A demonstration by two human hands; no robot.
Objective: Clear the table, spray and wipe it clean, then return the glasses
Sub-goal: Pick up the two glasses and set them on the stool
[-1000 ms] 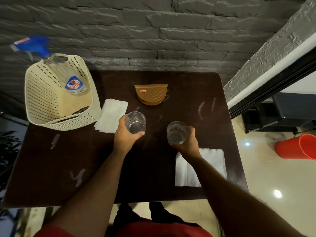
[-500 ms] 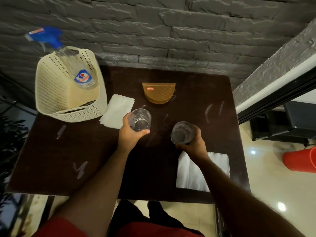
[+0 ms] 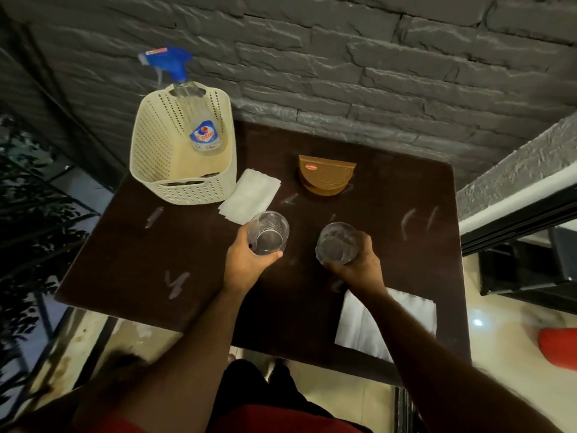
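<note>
Left hand (image 3: 246,260) grips one glass (image 3: 268,233) and right hand (image 3: 359,267) clasps the other glass (image 3: 337,246), likely clearing the smeared table (image 3: 131,245) for spraying.

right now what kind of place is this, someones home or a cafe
Probably a small cafe or eatery, though a home corner is possible: a dark table set against a grey stone-clad wall, a brown napkin holder, and paper napkins laid out.

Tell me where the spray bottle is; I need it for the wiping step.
The spray bottle leans inside the cream basket at the table's far left corner, its blue trigger head sticking out toward the brick wall.
</note>
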